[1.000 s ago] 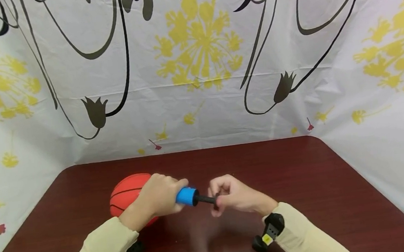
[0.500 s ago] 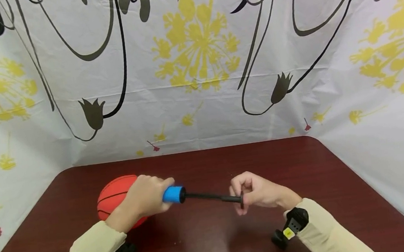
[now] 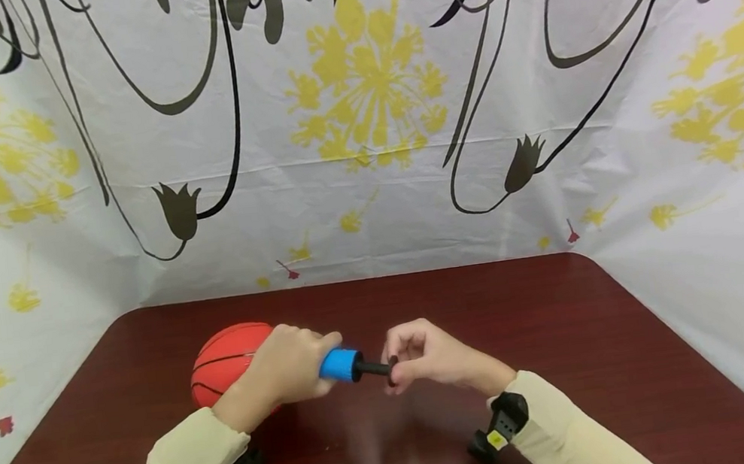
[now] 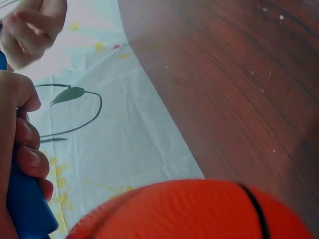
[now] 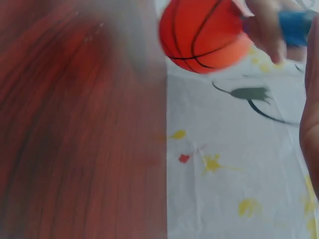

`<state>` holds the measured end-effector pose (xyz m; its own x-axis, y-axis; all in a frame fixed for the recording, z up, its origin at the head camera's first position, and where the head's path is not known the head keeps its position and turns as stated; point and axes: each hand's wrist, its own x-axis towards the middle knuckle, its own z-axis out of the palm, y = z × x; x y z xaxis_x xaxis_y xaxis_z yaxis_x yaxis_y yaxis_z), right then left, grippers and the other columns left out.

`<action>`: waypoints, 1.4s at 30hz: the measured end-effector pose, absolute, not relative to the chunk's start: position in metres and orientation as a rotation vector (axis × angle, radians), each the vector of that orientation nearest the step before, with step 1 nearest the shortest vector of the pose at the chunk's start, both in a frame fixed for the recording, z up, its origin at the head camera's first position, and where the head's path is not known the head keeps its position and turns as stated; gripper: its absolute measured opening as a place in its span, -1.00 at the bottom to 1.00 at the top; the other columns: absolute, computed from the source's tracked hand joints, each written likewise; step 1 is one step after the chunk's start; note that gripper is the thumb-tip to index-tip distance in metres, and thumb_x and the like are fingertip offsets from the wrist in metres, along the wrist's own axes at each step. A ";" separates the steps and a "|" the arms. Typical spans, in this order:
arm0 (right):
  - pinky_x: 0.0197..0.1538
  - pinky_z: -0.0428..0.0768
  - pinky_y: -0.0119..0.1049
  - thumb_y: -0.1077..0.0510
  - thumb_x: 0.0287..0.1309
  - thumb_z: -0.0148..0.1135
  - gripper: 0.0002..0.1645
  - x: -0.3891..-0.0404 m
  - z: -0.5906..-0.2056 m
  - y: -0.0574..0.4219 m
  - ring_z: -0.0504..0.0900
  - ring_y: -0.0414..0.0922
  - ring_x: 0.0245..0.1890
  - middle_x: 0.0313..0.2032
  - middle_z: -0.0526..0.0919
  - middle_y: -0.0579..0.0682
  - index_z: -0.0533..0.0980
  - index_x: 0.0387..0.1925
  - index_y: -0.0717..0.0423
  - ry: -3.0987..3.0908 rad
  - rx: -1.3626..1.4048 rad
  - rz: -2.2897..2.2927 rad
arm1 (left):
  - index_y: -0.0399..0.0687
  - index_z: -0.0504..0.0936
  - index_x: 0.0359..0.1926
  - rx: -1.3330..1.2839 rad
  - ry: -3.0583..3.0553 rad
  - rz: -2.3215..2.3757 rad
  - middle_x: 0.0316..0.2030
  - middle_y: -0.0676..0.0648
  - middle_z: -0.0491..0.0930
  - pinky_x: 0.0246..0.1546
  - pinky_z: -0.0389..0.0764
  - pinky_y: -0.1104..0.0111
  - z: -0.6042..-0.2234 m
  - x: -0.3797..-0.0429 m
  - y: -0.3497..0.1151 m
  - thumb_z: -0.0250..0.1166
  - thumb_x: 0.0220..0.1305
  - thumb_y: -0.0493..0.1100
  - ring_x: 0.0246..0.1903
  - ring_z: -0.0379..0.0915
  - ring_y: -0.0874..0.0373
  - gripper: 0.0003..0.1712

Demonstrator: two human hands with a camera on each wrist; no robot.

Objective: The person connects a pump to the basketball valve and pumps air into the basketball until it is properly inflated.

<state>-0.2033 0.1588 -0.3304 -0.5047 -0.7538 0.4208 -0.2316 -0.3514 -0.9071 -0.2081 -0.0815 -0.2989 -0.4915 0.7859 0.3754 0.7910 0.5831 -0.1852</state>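
My left hand [image 3: 291, 365] grips the barrel of a blue hand pump [image 3: 340, 365], its fingers curled round it in the left wrist view. From the barrel's right end comes a short stretch of black plunger rod [image 3: 374, 368]. At the rod's end, my right hand [image 3: 434, 358] pinches the dark handle between thumb and fingers. An orange-red basketball [image 3: 227, 359] with black lines sits beyond the left hand, at the pump's other end. That hand partly covers the ball and hides most of the barrel. Where pump and ball meet is blurred in the right wrist view.
A dark red-brown wooden table [image 3: 531, 321] with rounded far corners lies beneath the hands. White cloth [image 3: 372, 232] printed with flowers hangs behind and at both sides. Each wrist wears a black camera mount [image 3: 508, 414].
The plunger was drawn far out to the right half a second ago, and now is pushed mostly in again. Both hands came closer together; the ball shifted left, then right, with the left hand.
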 end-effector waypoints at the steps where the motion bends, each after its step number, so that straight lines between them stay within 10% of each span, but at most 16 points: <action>1: -0.37 0.58 -0.27 0.36 0.04 0.12 -0.84 -0.203 -0.331 0.164 0.62 -0.17 -0.43 -0.43 0.60 -0.02 0.32 -0.50 0.37 1.448 -1.290 -1.924 | -0.04 0.41 -0.45 -1.256 -2.402 -0.019 -0.72 0.10 0.43 -0.70 0.37 0.44 -0.300 -0.209 -0.084 0.37 -0.27 -0.01 -0.77 0.29 0.29 -0.63; 7: -0.38 0.54 -0.43 0.19 0.09 0.14 -0.74 -0.204 -0.338 0.190 0.60 -0.22 -0.40 -0.44 0.58 -0.01 0.31 -0.49 0.31 1.243 -1.341 -1.905 | -0.05 0.44 -0.41 -1.179 -2.439 0.009 -0.66 0.06 0.50 -0.66 0.43 0.37 -0.302 -0.210 -0.097 0.41 -0.32 -0.01 -0.72 0.37 0.24 -0.58; 17: -0.38 0.56 -0.11 0.17 0.08 0.15 -0.59 -0.207 -0.337 0.145 0.64 -0.15 -0.42 -0.46 0.61 -0.01 0.28 -0.49 0.51 1.599 -1.263 -1.874 | -0.03 0.43 -0.48 -1.234 -2.422 -0.054 -0.73 0.10 0.41 -0.70 0.37 0.44 -0.308 -0.210 -0.082 0.38 -0.28 -0.02 -0.77 0.28 0.29 -0.65; 31: -0.37 0.53 -0.42 0.11 0.08 0.13 -0.64 -0.203 -0.336 0.191 0.58 -0.22 -0.43 -0.43 0.56 -0.07 0.24 -0.52 0.30 1.230 -1.330 -1.833 | -0.03 0.42 -0.44 -1.192 -2.448 -0.042 -0.66 0.08 0.49 -0.66 0.41 0.39 -0.302 -0.209 -0.092 0.40 -0.31 -0.03 -0.72 0.35 0.26 -0.61; 42: -0.42 0.56 -0.10 0.25 0.04 0.18 -0.69 -0.194 -0.330 0.154 0.63 -0.17 -0.43 -0.42 0.56 -0.06 0.29 -0.51 0.45 1.623 -1.291 -1.857 | -0.02 0.40 -0.49 -1.281 -2.363 -0.015 -0.74 0.11 0.38 -0.72 0.32 0.47 -0.303 -0.203 -0.073 0.37 -0.29 -0.02 -0.78 0.26 0.29 -0.65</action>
<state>-0.1936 0.1542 -0.3298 -0.5202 -0.7573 0.3949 -0.2899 -0.2784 -0.9157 -0.2031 -0.0729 -0.3034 -0.4677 0.7932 0.3900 0.7981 0.5686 -0.1992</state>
